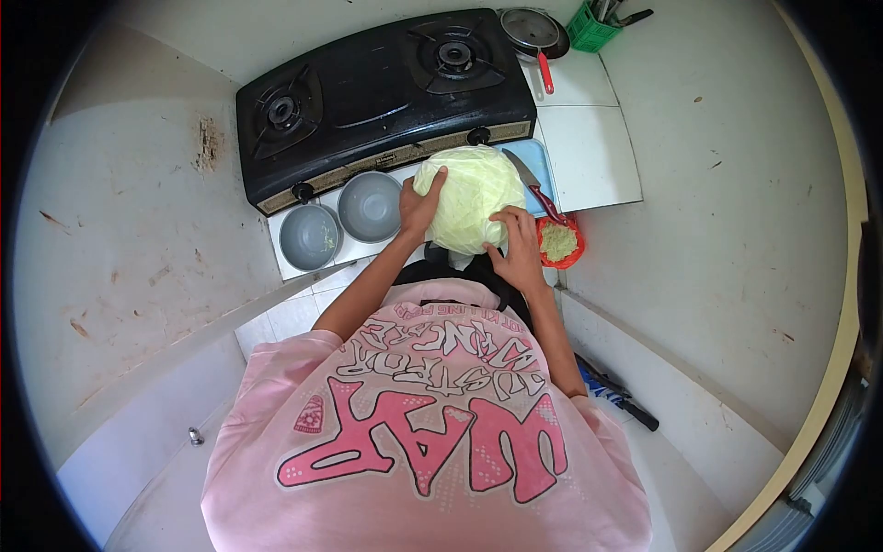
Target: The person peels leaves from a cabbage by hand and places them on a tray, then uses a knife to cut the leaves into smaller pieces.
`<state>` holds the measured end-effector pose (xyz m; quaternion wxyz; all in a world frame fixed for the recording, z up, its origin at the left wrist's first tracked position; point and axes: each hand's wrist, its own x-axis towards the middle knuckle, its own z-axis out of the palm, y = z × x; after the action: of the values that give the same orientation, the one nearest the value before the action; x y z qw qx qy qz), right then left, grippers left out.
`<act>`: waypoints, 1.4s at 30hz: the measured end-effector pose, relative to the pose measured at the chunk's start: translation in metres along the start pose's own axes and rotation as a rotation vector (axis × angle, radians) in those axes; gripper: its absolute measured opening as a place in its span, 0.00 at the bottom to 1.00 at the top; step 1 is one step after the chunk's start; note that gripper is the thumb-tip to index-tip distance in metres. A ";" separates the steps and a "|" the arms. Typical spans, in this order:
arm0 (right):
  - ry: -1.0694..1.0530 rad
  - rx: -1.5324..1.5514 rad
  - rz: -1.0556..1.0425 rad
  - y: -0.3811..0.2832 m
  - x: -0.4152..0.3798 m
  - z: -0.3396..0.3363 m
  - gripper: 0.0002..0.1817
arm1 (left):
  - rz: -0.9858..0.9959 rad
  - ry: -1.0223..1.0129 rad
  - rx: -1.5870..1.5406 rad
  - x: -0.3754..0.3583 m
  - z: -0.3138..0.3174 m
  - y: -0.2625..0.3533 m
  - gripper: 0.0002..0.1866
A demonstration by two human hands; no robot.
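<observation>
A large pale green cabbage [469, 198], with what looks like clear wrap on it, is held up in front of the body between both hands. My left hand [421, 204] grips its left side, thumb on top. My right hand [518, 241] holds its lower right side with bent fingers. Partly hidden behind the cabbage lies a blue cutting board [536, 158]. A knife with a dark red handle [549, 204] rests on the board, its blade pointing up and left. A red bag [575, 250] of shredded pale green pieces stands right of my right hand.
Two grey bowls, one [310, 237] with a few shreds inside and another [370, 206], stand left of my left hand. Beyond them is a black two-burner stove [368, 97]. A red-handled pan [530, 32] and a green basket of utensils [593, 28] are at the back right.
</observation>
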<state>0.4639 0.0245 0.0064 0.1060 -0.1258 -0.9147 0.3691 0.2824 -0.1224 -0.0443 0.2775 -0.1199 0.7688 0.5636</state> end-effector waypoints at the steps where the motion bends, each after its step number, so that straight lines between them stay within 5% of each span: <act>1: -0.007 -0.013 -0.018 -0.001 0.003 -0.001 0.31 | 0.005 0.003 -0.001 0.002 0.000 -0.002 0.56; 14: -0.206 -0.128 -0.052 0.012 0.010 -0.002 0.27 | 0.032 0.011 -0.022 0.002 0.001 -0.005 0.56; 20: -0.202 -0.113 -0.062 0.015 0.012 0.000 0.26 | 0.306 0.031 0.116 0.003 -0.003 -0.031 0.63; 23: -0.199 -0.097 -0.063 0.016 0.014 -0.001 0.26 | 0.699 -0.026 0.366 -0.021 -0.008 -0.040 0.70; 30: -0.214 -0.101 -0.062 0.019 0.015 -0.001 0.25 | 0.955 -0.095 0.694 -0.038 -0.018 -0.018 0.75; 42: -0.213 -0.071 -0.173 0.018 0.023 0.005 0.21 | 0.872 -0.168 0.835 -0.029 -0.023 -0.014 0.73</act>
<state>0.4436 0.0413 -0.0076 0.0351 -0.0103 -0.9406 0.3375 0.3061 -0.1526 -0.0338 0.1043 0.3699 0.8785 0.2839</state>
